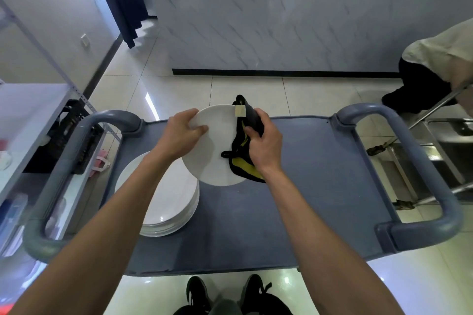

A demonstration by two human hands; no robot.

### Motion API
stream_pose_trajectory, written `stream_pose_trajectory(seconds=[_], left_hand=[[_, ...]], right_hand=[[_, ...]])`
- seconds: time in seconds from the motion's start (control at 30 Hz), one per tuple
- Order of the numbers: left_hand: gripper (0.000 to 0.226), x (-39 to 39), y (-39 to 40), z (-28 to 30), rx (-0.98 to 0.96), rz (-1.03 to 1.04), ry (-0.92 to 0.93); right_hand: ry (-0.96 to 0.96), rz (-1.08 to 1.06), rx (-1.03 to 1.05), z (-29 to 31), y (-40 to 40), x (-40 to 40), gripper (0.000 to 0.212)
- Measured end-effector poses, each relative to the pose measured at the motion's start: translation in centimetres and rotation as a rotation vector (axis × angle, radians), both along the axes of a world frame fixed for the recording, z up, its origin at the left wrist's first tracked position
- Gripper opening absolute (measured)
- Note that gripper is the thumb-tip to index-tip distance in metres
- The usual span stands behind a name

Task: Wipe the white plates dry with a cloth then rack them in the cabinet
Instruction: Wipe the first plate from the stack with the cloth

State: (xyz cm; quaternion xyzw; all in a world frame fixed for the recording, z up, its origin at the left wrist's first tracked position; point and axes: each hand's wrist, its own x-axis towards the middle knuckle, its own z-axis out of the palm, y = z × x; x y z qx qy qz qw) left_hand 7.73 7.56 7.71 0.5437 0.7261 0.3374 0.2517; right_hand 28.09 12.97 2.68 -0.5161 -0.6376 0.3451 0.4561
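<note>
A white plate (217, 151) is held tilted above the blue-grey cart top (320, 186). My left hand (180, 133) grips its left rim, thumb on the face and fingers behind. My right hand (265, 142) grips a black and yellow cloth (243, 158) with a beige tag, pressed against the plate's right edge. A stack of white plates (166, 202) sits on the cart below my left forearm, partly hidden by the held plate.
The cart has grey handles at the left (51, 186) and right (422, 161). A metal shelf unit (30, 115) with a black crate (76, 140) stands at the left. Another person (440, 64) sits at the right by a steel frame. My shoes (225, 294) stand on the tiled floor.
</note>
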Motion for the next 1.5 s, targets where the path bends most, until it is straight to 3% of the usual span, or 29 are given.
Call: stream_pose_trajectory(seconds=[0.13,0.27,0.4,0.53,0.73,1.0,1.23,1.5], left_hand=[[0.012,0.0,1.2,1.4,0.004,-0.087,0.081],[0.003,0.6,1.9,1.9,-0.020,-0.134,0.134],[0.007,0.9,1.4,1.2,0.010,-0.035,0.011],[0.008,1.6,0.9,0.3,0.035,0.083,-0.225],[0.009,2.3,0.7,-0.8,0.053,0.203,-0.415],[0.016,2.5,0.5,-1.4,0.119,0.371,-0.592],[0.018,3.1,0.8,-1.6,0.130,0.423,-0.588],[0.014,3.5,1.0,-1.3,0.151,0.396,-0.628]], right_hand=[[-0.046,0.039,0.042,0.6,0.2,0.0,0.043],[-0.177,0.073,0.098,0.7,0.4,-0.3,0.044],[-0.398,0.022,0.261,0.6,0.7,-0.5,0.046],[-0.637,-0.080,0.378,0.3,0.8,-1.2,0.050],[-0.791,-0.049,0.405,-0.6,0.8,-2.1,0.055],[-0.740,-0.134,0.206,-2.8,0.3,-0.9,0.056],[-0.803,-0.091,0.203,-3.4,-1.1,-2.2,0.060],[-0.798,0.098,0.287,-3.1,-2.9,-5.0,0.062]])
